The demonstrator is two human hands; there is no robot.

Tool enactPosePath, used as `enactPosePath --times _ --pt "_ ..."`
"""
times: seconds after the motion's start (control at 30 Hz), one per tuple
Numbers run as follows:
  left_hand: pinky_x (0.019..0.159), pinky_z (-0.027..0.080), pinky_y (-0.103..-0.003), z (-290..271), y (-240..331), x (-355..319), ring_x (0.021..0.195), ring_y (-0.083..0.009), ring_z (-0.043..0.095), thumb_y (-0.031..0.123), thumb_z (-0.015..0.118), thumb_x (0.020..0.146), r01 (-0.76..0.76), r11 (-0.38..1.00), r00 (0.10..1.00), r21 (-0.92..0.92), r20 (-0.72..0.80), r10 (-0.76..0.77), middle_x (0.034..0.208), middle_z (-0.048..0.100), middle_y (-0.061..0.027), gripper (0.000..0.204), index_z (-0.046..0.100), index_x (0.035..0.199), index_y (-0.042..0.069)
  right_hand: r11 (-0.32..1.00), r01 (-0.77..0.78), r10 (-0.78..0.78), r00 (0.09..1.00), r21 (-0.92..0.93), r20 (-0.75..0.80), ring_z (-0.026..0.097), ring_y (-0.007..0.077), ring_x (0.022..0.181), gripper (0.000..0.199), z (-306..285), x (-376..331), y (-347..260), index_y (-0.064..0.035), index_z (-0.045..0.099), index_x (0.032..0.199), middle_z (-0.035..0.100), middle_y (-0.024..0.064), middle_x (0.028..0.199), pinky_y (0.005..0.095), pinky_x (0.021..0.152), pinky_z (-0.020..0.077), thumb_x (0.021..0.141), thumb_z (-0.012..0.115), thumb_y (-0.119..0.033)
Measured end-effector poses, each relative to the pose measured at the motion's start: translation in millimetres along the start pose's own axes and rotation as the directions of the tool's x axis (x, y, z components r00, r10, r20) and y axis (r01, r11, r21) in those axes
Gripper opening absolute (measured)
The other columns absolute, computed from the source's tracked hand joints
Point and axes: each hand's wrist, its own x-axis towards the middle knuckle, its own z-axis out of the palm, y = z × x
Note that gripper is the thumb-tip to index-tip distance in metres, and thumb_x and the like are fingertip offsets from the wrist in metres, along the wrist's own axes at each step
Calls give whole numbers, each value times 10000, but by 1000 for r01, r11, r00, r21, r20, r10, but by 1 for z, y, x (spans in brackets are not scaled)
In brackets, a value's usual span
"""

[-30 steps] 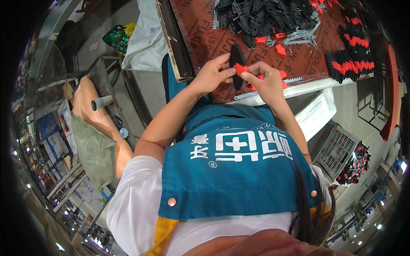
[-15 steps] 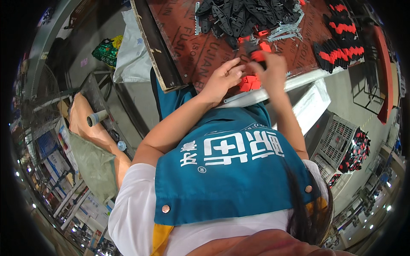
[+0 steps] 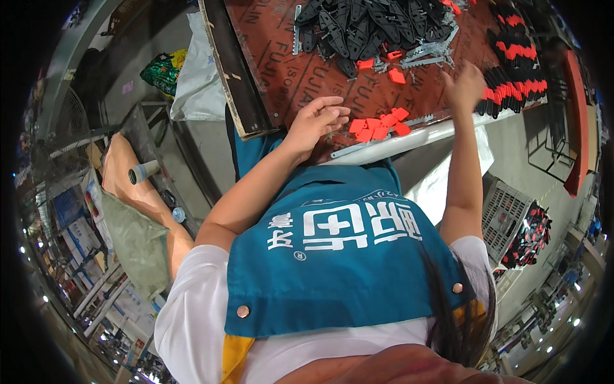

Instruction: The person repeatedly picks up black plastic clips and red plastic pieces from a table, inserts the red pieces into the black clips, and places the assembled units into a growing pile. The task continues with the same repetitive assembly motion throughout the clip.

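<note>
My left hand [image 3: 313, 128] hovers over the near edge of the red-brown board table [image 3: 272, 83], its fingers loosely bent and apart with nothing seen in them. Beside it lies a small heap of red plastic pieces [image 3: 382, 123]. My right hand [image 3: 465, 89] is farther right, thumb spread from the fingers, and no object shows in it. It is next to a row of black pieces with red parts [image 3: 511, 95], lined up side by side. At the far side sits a pile of flat black plastic pieces [image 3: 368, 29].
Toothed metal strips [image 3: 428, 54] and loose red pieces [image 3: 396, 76] lie near the black pile. Another black-and-red row [image 3: 517, 51] is at the far right. Below the table on the right stands a grey crate [image 3: 502, 208]; a white sack [image 3: 195, 80] is at the left.
My right hand has moved right, from above the red heap to the black-and-red row. The black-and-red piece it held no longer shows in it. My left hand has drawn back slightly left.
</note>
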Motion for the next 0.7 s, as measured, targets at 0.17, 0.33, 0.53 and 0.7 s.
enactPosePath --times 0.17,0.33,0.53,0.7 --pt "908 476 -305 3 5 2 1017 -177 604 163 533 950 -2 1000 1000 4 26 2 1122 616 -104 299 511 1214 26 898 158 -141 987 411 -71 557 354 945 474 32 33 -106 -16 583 1084 585 180 1038 421 815 464 772 713 -348" --pt "886 482 -291 -5 15 -5 991 -161 608 153 533 947 -15 1000 1000 28 -17 15 1089 624 -95 262 532 1177 27 982 102 -107 994 157 28 586 323 896 449 33 57 -144 -12 611 963 607 156 904 413 719 505 748 724 -389" --pt "864 480 -277 -11 5 -4 983 -153 601 168 522 955 -54 998 998 -24 -33 53 1087 615 -93 262 531 1173 25 912 126 -87 990 390 -115 594 300 806 417 -20 34 -142 -21 630 885 610 131 858 386 705 475 719 754 -383" --pt "861 485 -294 10 7 12 992 -158 588 194 504 966 -199 968 980 -153 -8 200 1142 581 -98 280 515 1190 25 597 -183 -46 964 781 261 561 266 691 366 -81 -55 -188 -46 598 852 572 87 784 364 608 440 679 803 -295"
